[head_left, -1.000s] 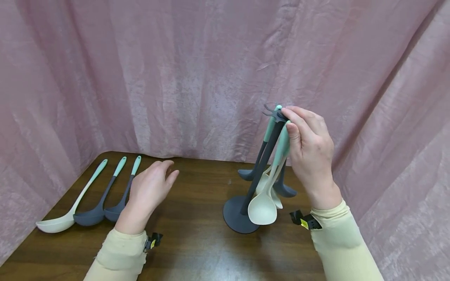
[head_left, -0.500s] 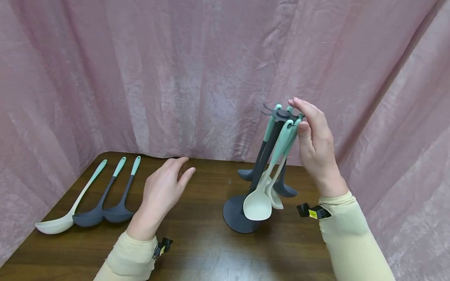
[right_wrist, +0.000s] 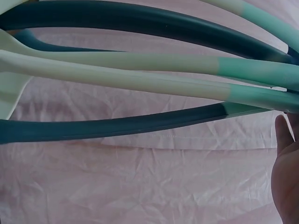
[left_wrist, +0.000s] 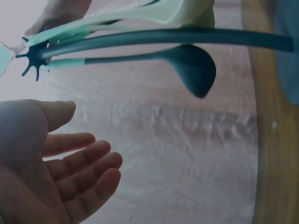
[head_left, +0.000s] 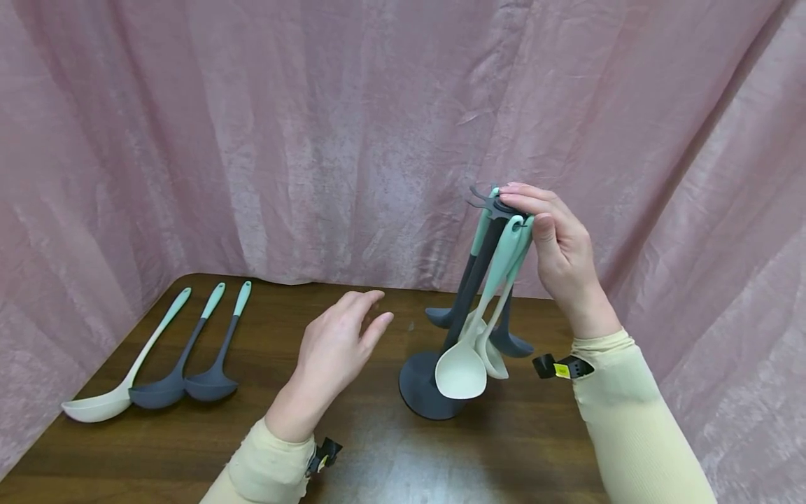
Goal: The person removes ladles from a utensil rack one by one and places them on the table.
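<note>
A dark grey utensil stand (head_left: 477,276) with a round base and hooked top stands right of centre on the table. From its hooks hang several mint-handled utensils, among them a cream ladle (head_left: 462,373) at the front and a dark grey ladle (left_wrist: 198,70) on the far side. My right hand (head_left: 562,245) rests its extended fingers over the stand's top, thumb near the mint handles; the right wrist view shows only part of it (right_wrist: 286,175). In mid-air left of the stand, my left hand (head_left: 334,346) holds nothing, its fingers loosely bent.
On the left of the wooden table (head_left: 352,448) lie three more mint-handled ladles: a cream one (head_left: 103,404) and two dark grey ones, the left (head_left: 160,392) and the right (head_left: 213,385). A pink curtain (head_left: 352,140) hangs behind the table and on both sides.
My left hand has moved right, away from the ladles on the table toward the stand. My right hand let go of the front cream ladle, lifted slightly, then came down over the stand's top.
</note>
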Available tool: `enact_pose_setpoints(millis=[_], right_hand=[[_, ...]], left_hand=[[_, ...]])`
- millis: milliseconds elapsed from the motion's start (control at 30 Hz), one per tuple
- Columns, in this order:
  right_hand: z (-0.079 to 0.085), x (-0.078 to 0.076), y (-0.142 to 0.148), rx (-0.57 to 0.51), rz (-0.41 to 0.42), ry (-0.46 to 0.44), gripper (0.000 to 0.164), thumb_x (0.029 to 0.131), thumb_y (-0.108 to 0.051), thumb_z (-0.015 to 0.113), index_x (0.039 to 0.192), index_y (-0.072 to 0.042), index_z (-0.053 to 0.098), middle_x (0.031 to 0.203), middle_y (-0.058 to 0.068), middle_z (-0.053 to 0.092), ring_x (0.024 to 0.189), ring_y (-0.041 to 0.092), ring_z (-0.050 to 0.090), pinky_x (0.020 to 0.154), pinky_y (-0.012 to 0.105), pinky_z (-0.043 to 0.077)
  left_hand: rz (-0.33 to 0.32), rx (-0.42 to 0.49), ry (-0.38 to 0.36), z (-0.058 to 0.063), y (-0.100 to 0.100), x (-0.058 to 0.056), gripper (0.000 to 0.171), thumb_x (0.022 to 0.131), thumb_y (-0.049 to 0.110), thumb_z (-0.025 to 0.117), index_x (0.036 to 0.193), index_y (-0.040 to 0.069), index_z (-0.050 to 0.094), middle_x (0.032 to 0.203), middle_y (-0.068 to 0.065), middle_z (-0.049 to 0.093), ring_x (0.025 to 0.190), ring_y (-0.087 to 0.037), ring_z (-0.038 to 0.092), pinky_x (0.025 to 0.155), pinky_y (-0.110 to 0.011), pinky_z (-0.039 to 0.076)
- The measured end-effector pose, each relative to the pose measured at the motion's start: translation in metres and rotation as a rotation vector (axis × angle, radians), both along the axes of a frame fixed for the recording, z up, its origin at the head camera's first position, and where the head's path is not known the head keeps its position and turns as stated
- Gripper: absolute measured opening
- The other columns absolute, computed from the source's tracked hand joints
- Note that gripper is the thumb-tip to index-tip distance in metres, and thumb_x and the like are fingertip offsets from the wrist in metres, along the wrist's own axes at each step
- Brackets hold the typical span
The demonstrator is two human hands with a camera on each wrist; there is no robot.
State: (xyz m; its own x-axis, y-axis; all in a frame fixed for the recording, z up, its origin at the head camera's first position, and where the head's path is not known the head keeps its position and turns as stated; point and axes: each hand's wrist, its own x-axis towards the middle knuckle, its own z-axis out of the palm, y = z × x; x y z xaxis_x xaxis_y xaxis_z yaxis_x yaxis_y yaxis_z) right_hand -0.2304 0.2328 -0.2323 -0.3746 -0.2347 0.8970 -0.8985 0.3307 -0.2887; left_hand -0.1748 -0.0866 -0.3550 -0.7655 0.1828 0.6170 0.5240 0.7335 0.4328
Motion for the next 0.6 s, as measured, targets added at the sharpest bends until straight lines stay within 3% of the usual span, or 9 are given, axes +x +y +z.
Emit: enact_pose_setpoints(millis=[200,600], right_hand=[[0.0,0.001,-0.008,-0.032,-0.027,0.044,0.072,0.11,-0.057,0.05,0.124,0.009,0.077,0.129,0.025,0.074,0.134,0.035,0.065,0.12,0.045,0.045],[0.001,0.014,-0.027,-0.076,-0.195,0.099,0.067,0.111,-0.057,0.051,0.121,0.002,0.081,0.126,0.017,0.077,0.126,0.033,0.069,0.115,0.041,0.049]], left_hand=[[-0.019,-0.015,0.001,0.0,0.008,0.004,0.036,0.104,0.03,0.081,0.135,0.013,0.076,0.117,-0.001,0.076,0.091,-0.021,0.073,0.07,-0.045,0.059],[-0.095,0.004,0.013,0.004,0.026,0.012,0.037,0.104,0.029,0.081,0.137,0.013,0.075,0.123,-0.002,0.077,0.098,-0.021,0.075,0.074,-0.043,0.061]])
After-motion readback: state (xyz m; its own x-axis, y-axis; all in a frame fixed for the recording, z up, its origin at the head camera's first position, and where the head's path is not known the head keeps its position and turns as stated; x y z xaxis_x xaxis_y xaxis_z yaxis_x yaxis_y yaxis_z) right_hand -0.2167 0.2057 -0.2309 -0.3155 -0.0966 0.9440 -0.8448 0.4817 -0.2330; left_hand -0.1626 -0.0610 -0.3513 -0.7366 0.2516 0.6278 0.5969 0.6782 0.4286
